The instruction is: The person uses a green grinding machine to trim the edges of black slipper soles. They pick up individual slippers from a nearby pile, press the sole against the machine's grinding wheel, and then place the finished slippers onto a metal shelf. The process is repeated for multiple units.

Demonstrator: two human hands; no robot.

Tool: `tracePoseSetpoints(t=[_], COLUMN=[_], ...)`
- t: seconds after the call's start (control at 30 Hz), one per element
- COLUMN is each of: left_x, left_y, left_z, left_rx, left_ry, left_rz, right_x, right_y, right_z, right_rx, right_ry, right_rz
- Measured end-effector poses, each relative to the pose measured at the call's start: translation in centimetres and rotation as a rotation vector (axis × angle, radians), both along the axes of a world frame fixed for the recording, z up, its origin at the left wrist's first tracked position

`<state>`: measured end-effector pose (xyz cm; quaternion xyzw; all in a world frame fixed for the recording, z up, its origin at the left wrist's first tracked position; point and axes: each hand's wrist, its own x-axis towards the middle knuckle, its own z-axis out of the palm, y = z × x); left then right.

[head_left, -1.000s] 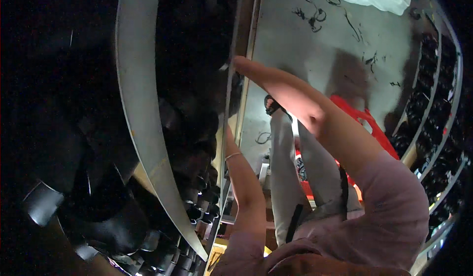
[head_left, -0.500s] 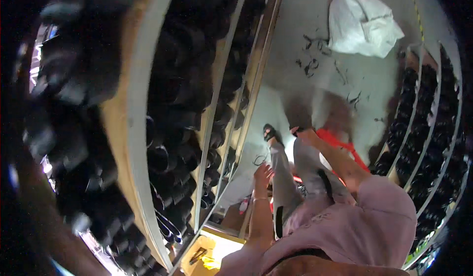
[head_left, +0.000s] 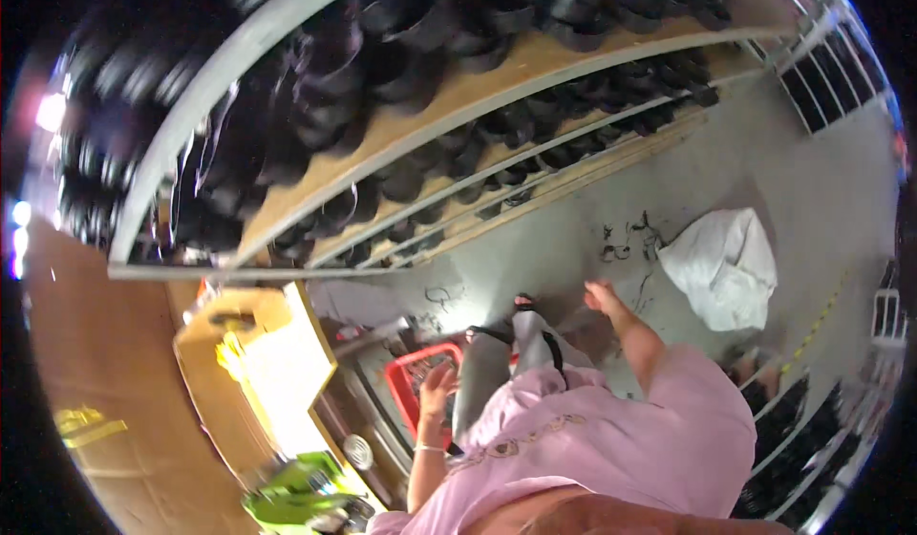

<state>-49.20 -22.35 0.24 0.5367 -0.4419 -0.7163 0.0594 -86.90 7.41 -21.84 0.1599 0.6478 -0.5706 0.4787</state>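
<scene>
My left hand [head_left: 439, 388] hangs beside my left leg, blurred, with its fingers loosely apart and nothing visible in them. Just past it, a red plastic basket [head_left: 394, 378] stands low by my leg, partly covered by the hand; dark pieces show inside it. Out ahead of my right hip, my right hand [head_left: 600, 296] is held in a loose fist above the grey floor [head_left: 516, 263], and no object sticks out of it. Neither hand touches the shelves.
Shelves [head_left: 382, 162] packed with black shoe-like items [head_left: 573, 10] curve across the far side. A white sack [head_left: 723, 267] and dark straps [head_left: 626, 239] lie on the floor. At left are a lit cardboard box [head_left: 229, 315] and a green crate [head_left: 296, 487]. Another rack [head_left: 812, 468] stands at right.
My view has turned left, so the shelving has swung from the left to the far side. The left hand now appears near the red basket; the right arm reaches out farther from my body.
</scene>
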Motion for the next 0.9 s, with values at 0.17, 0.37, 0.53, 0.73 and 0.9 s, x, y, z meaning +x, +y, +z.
tracePoseSetpoints(t=[0.17, 0.37, 0.53, 0.73, 0.9], left_x=[21.6, 25.2, 28.8, 42.2, 56.4], left_y=[12.2, 27.0, 34.8, 25.0, 18.2], left_z=[-7.1, -6.5, -9.3, -2.9, -1.9], left_rx=[-0.009, 0.300, 0.080, -0.276, -0.301], left_ry=[-0.149, -0.554, -0.822, -0.464, -0.234], left_rz=[0.684, 0.900, 1.314, 1.815, 1.911], right_x=[-6.3, -1.9, 9.8, 24.2, 35.6], right_y=[-15.3, -25.1, -24.2, -21.7, -20.2], right_z=[5.2, 7.1, 7.5, 9.6, 12.8], right_rx=[-0.004, -0.009, 0.003, 0.078, 0.072], right_ry=[0.232, 0.291, 0.081, 0.108, 0.227], right_rz=[0.448, 0.784, 1.227, 1.659, 1.949])
